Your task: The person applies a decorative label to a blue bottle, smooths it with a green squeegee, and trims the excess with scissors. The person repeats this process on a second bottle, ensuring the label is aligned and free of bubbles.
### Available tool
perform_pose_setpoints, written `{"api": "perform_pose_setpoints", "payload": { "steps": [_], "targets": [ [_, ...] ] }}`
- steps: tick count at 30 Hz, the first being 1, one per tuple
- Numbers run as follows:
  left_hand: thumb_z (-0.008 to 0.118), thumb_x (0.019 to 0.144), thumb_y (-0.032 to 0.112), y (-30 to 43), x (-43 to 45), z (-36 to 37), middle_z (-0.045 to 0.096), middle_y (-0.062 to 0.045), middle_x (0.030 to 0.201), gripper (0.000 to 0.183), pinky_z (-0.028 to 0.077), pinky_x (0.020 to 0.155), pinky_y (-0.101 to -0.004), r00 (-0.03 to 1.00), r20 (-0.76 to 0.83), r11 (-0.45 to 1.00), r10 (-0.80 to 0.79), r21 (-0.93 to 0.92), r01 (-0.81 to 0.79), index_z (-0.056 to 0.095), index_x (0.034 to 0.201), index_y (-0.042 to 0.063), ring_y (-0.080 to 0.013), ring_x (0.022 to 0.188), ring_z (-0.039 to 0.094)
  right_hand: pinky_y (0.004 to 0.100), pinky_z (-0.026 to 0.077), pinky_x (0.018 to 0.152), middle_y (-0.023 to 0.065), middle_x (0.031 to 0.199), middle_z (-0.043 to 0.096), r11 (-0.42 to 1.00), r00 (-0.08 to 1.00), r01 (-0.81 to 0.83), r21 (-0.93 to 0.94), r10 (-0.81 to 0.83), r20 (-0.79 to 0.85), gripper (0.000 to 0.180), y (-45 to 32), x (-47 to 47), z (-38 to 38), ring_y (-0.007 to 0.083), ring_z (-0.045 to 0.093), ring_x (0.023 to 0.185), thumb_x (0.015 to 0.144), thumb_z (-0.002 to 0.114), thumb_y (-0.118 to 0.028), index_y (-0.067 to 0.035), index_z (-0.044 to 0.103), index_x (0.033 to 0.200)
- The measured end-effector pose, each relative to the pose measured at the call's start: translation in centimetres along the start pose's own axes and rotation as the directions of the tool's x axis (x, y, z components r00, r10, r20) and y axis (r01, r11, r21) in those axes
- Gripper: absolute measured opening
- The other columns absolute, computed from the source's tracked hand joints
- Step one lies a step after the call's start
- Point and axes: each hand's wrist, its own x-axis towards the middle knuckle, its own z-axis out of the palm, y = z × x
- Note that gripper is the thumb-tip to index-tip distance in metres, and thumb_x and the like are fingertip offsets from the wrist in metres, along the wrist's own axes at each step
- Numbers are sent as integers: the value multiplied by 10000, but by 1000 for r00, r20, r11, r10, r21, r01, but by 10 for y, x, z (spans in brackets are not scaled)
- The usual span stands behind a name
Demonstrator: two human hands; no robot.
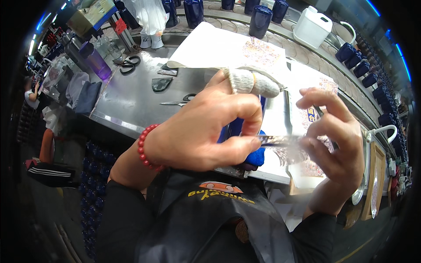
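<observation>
Between my two hands stretches a thin, clear patterned film strip, partly blurred. My left hand pinches its left end between thumb and index finger; a white knitted cover with a yellow band wraps one of my left fingers. At the strip's right end is my right hand, its fingers curled, with a slim dark tool among them; its kind is unclear. A dark blue glossy object stands behind my left hand, mostly hidden. Near it lies a bright blue cloth. Printed sheets lie beyond my hands.
On the metal table lie small scissors, black-handled scissors and a dark curved piece. A purple bottle stands at the left. Blue bottles and a white jug stand along the conveyor behind.
</observation>
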Motion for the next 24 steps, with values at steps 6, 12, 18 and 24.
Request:
{"api": "perform_pose_setpoints", "payload": {
  "steps": [6,12,18,24],
  "targets": [
    [706,852,270,-38,-7,-6,601,-50,754,233,349,978,-425,985,3,969,-171,179,168,586,756,95,-273,888,521,403,504,931,155,1146,654,966,974,-227,128,226,16,123,33,-2,22,270,652,1072,856,710,-62,-23,620,780],
    [704,899,319,-112,-11,23,622,-51,807,256,346,976,-451,960,-112,901,-258,329,281,600,800,108,-279,946,539,320,521,763,114,1089,646,865,887,-443,234,461,-27,169,107,-10,83,190,644,893,948,695,-103,16,636,843],
    [654,971,340,-143,-8,26,628,-12,728,286,332,1015,-467,953,-105,914,-284,272,302,581,815,112,-223,791,536,338,516,806,123,1077,643,877,881,-435,204,461,-107,173,140,-16,109,236,638,901,967,669,-118,37,645,892],
    [663,964,380,-163,-8,36,594,-27,734,313,360,936,-453,966,-174,900,-191,361,243,581,814,117,-244,812,512,342,512,805,137,1068,643,862,868,-439,255,480,-126,168,155,-22,122,249,639,902,978,650,-117,38,644,913]
  ]
}}
